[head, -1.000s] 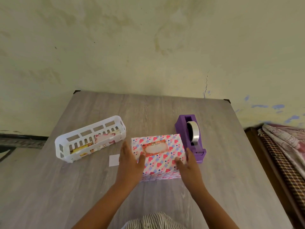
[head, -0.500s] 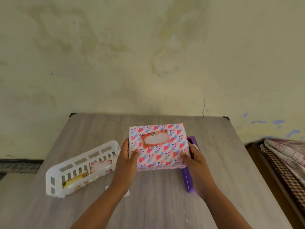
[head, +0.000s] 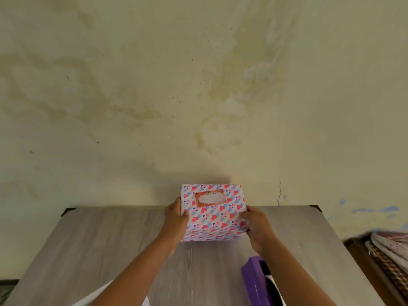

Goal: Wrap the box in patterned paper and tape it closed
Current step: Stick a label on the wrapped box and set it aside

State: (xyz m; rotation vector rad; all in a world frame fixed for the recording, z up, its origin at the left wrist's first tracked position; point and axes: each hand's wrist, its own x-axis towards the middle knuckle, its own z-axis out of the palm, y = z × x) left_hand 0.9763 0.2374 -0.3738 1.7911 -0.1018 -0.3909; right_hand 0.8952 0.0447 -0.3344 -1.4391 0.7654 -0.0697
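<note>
Currently one wrapped box (head: pixel 213 213), clamped by fingers of left hand (head: pixel 175 219) and right hand (head: pixel 257 226); one purple tape dispenser (head: pixel 254 281) near right.

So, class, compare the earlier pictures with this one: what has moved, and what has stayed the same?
The wrapped box has been lifted off the table and held up and forward, towards the wall. Both the left hand and the right hand went up with it. Their grip on its two sides is unchanged. The purple tape dispenser stays on the table.
</note>
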